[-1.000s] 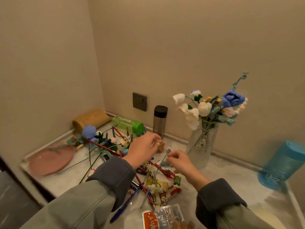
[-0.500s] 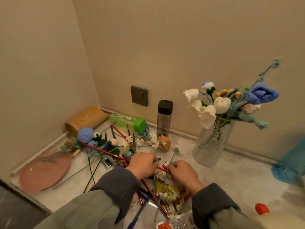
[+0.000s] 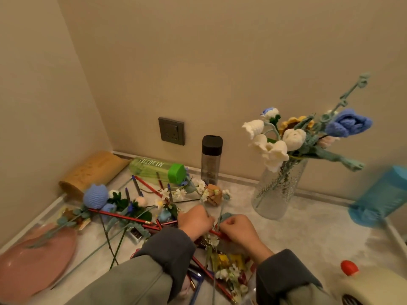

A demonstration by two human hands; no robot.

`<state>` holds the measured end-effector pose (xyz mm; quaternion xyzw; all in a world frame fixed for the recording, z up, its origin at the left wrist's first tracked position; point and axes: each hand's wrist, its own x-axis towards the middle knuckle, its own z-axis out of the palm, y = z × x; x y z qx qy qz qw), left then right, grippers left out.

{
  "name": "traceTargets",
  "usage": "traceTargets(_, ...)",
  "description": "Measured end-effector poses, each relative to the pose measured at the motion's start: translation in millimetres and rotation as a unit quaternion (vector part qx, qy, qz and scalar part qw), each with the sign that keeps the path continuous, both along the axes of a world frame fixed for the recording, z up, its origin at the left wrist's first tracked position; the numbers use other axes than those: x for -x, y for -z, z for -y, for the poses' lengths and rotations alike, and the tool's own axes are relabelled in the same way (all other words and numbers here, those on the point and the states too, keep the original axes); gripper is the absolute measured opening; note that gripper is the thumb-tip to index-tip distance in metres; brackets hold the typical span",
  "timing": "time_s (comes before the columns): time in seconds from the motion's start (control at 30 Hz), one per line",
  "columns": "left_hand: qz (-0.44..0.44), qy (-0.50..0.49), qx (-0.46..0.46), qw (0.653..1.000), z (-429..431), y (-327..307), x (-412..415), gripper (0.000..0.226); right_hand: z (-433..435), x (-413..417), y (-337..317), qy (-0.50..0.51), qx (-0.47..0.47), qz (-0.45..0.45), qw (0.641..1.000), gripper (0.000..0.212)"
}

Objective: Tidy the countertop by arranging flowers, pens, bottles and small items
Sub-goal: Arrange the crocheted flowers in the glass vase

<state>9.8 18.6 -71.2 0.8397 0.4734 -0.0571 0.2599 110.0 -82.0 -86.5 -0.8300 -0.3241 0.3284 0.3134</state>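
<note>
My left hand and my right hand are side by side over a heap of flowers, pens and pencils on the countertop. The left hand's curled fingers grip a thin sprig of small white flowers. A teal-stemmed flower is pinched in my right hand and rises between the two hands. To the right stands a glass vase holding crocheted flowers. In the heap lie a blue crocheted tulip and a red pencil.
A green bottle lies by the back wall beside an upright black-capped bottle. A tan cylinder and a pink plate are at the left. A blue container and a red-capped cream bottle are at the right.
Both hands have dropped from above the heap down into it and come closer together. Their fingers now curl round flower stems. The view has tilted and shifted.
</note>
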Motion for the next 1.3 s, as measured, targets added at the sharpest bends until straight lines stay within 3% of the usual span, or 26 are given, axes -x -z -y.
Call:
traceTargets(0.2, 0.086, -0.013, 0.108, 0.990, 4.3, -10.5, 0.6, 0.027, -2.7, 2.5, -16.2, 0.016, -0.007, -0.071, 0.997, 0.026)
traceTargets(0.27, 0.105, -0.017, 0.119, 0.987, 3.8, -14.2, 4.3, 0.023, -2.5, 6.5, -14.6, 0.022, 0.002, -0.090, 0.996, 0.035)
traceTargets(0.37, 0.160, -0.026, 0.155, 0.975, -0.6, -19.8, 11.3, 0.017, -2.1, 12.0, -7.7, 0.029, 0.017, -0.075, 0.997, 0.040)
traceTargets(0.5, 0.263, -0.055, 0.233, 0.935, -8.7, -31.3, 21.0, 0.032, -2.9, 16.8, -2.9, 0.047, 0.055, -0.050, 0.996, 0.025)
traceTargets(0.67, 0.272, -0.054, 0.238, 0.931, -20.1, -32.5, 32.0, 0.038, -9.0, 24.1, 1.8, 0.054, 0.065, -0.011, 0.996, 0.037)
traceTargets(0.87, 0.301, -0.034, 0.264, 0.916, -23.9, -30.4, 33.3, 0.031, -10.8, 32.0, 3.3, 0.096, 0.057, 0.007, 0.994, 0.015)
traceTargets(1.1, 0.379, 0.027, 0.245, 0.892, -21.8, -48.1, 40.4, 0.023, -14.6, 30.6, -30.1, 0.152, -0.076, 0.017, 0.985, 0.019)
traceTargets(1.17, 0.418, 0.033, 0.249, 0.873, -22.0, -54.1, 40.4, 0.018, -18.1, 31.0, -51.4, 0.148, -0.137, 0.037, 0.979, 0.025)
traceTargets(1.3, 0.507, 0.025, 0.238, 0.828, -22.3, -71.2, 35.0, 0.012, -23.9, 31.6, -95.0, 0.147, -0.213, 0.083, 0.962, 0.010)
